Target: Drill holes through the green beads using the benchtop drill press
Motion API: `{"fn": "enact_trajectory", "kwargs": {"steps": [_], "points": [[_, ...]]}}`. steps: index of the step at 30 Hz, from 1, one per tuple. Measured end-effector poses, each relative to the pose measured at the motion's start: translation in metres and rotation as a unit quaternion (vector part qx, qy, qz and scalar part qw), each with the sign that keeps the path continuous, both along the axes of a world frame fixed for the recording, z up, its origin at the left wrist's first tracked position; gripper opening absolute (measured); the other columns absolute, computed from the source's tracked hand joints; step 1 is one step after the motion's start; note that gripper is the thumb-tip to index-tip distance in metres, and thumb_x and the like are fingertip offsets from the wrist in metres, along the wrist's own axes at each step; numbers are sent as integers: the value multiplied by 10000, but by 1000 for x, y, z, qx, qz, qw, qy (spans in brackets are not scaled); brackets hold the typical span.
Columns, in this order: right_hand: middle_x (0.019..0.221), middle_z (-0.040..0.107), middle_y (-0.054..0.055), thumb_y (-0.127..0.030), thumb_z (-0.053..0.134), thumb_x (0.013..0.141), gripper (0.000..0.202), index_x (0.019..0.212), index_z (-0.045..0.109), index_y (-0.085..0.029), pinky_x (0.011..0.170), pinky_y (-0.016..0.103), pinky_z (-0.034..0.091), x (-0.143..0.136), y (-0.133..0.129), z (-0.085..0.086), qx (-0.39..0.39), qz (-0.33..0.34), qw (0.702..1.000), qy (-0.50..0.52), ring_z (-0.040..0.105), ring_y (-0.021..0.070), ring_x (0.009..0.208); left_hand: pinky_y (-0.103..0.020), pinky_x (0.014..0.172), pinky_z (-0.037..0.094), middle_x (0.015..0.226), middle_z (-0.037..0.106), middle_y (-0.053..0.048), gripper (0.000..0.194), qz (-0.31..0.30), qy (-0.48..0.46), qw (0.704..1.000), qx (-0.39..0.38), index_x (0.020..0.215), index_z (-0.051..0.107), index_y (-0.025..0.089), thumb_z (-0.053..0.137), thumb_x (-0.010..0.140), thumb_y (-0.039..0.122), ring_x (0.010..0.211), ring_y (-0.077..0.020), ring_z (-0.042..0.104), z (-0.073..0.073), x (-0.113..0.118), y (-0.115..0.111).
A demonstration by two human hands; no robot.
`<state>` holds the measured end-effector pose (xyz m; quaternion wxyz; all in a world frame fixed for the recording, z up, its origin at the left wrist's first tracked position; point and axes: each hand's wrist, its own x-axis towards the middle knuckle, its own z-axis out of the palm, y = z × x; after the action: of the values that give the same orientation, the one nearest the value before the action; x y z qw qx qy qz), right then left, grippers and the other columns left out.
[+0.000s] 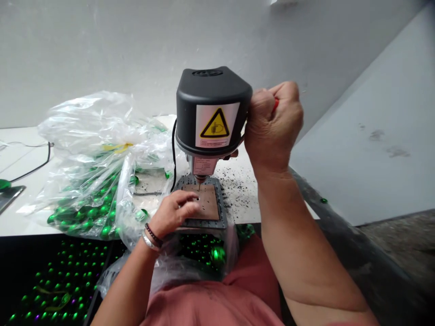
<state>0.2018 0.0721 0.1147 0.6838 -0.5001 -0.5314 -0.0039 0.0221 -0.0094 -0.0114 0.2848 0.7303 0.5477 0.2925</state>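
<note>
Two hands in view. Right hand (274, 120): curled into a tight fist at the right side of a black drill press with rounded housing (185, 117); closed about a red handle end (276, 105), only a sliver showing between fingers. Left hand (175, 210): partly open, fingers bent, thumb and forefinger close together; over the near-left part of a flat, square brown board (210, 208), near a thin metal drill bit (199, 186). Cannot tell whether anything small sits at the fingertips.

Counts. Drill press: one, on a white table (20, 226). Bit: one, pointing down over the board. Board: one, lying on a grey rectangular base (204, 223). White warning label with yellow triangle (217, 126): one, on the front of the housing. Bracelets on left wrist: two, one dark and beaded (153, 235), one silver-coloured (149, 241). Yellow tie (117, 147): one, around crumpled clear plastic (84, 117), left of the press. Glossy green balls (105, 230): too many to count; under the plastic, and in rows at lower left. Dark shavings (234, 174): beyond counting, scattered right of the base.
</note>
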Motion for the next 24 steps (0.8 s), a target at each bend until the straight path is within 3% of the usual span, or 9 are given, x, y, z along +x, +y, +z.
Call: {"fn": "enact_trajectory", "kwargs": {"steps": [2, 4, 6, 8, 11, 14, 17, 20, 24], "points": [[561, 381, -28, -310, 491, 780, 272, 613, 300, -210, 549, 254, 278, 1, 0, 0, 8, 14, 1000, 2, 313, 77, 527, -329, 890, 437, 1033, 676, -85, 346, 149, 24, 988, 37, 1030, 660, 171, 463, 835, 378, 974, -217, 594, -4, -18, 14], [564, 377, -32, -308, 501, 787, 277, 616, 306, -212, 544, 250, 288, 1, 1, 0, 11, 16, 1000, 2, 328, 76, 527, -365, 955, 398, 1089, 654, -134, 344, 282, 122, 951, 38, 1058, 644, 123, 437, 837, 286, 1096, -257, 541, -10, -42, 34], [568, 373, -37, -306, 502, 795, 274, 620, 313, -210, 548, 246, 297, 0, 1, -1, 12, 16, 1000, 0, 329, 72, 527, -374, 973, 379, 1167, 604, -193, 380, 349, 212, 913, -26, 1125, 596, 71, 417, 829, 229, 1186, -284, 482, -15, -66, 55], [576, 373, -42, -307, 492, 804, 264, 633, 320, -203, 549, 235, 301, 0, 1, -2, 17, 21, 1000, -2, 326, 59, 531, -433, 923, 402, 1176, 568, -272, 408, 374, 226, 898, -54, 1130, 563, 1, 424, 809, 212, 1147, -345, 506, -19, -87, 72], [592, 356, -50, -311, 458, 828, 244, 664, 325, -190, 550, 210, 306, -1, 1, -4, 28, 21, 999, -9, 325, 39, 539, -463, 845, 433, 1137, 569, -317, 438, 378, 232, 893, -73, 1094, 557, -29, 460, 793, 274, 1074, -386, 545, -26, -107, 89], [604, 330, -54, -322, 434, 841, 239, 680, 322, -186, 553, 198, 306, -2, 2, -6, 35, 19, 999, -12, 321, 30, 539, -450, 862, 427, 1123, 594, -277, 393, 357, 242, 899, -75, 1019, 605, 24, 501, 769, 309, 1068, -374, 547, -33, -111, 94], [602, 336, -54, -319, 456, 832, 240, 683, 326, -184, 551, 202, 303, -2, 3, -6, 41, 33, 999, -2, 321, 31, 542, -393, 930, 400, 1070, 644, -183, 276, 316, 245, 915, -56, 951, 648, 107, 487, 762, 226, 1091, -310, 539, -40, -99, 91], [593, 349, -51, -298, 474, 825, 243, 675, 320, -184, 550, 208, 305, -3, 3, -6, 46, 38, 998, 7, 317, 34, 540, -324, 956, 386, 1089, 640, -125, 303, 259, 234, 937, -25, 995, 645, 155, 416, 800, 190, 1106, -243, 528, -43, -77, 87], [590, 357, -51, -301, 469, 830, 245, 674, 318, -186, 554, 201, 315, -3, 2, -6, 41, 48, 998, 13, 319, 33, 542, -279, 900, 414, 1176, 598, -104, 333, 176, 212, 961, -17, 1052, 626, 199, 464, 767, 138, 1080, -220, 543, -44, -54, 96]]}}
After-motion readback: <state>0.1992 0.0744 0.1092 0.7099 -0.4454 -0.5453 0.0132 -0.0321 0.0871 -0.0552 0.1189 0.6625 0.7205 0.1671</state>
